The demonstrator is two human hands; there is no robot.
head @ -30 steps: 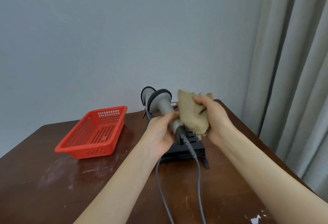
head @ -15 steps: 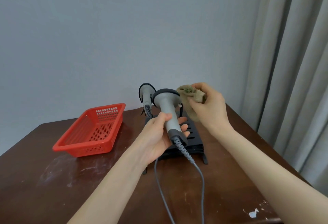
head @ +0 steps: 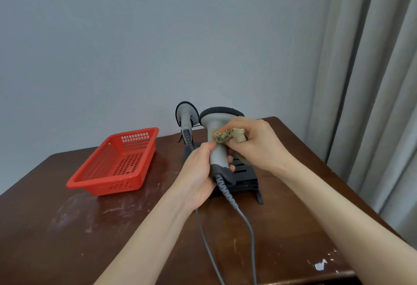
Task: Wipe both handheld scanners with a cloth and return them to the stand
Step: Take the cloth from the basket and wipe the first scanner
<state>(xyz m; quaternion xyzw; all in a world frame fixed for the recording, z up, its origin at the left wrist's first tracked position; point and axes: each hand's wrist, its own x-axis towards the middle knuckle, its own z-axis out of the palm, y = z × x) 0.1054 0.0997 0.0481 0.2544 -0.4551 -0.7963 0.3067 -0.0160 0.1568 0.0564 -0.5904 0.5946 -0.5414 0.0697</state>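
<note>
- Head view: left hand (head: 198, 178) grips a grey scanner (head: 217, 142); right hand (head: 255, 143) presses a bunched cloth (head: 230, 136) against it.
- Wiping step underway; next, seat it on the stand (head: 244, 175).

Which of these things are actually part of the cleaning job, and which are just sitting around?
Part of the job:
held scanner in left hand
cloth in right hand
second scanner
black stand

Lying about:
red basket
curtain
</note>
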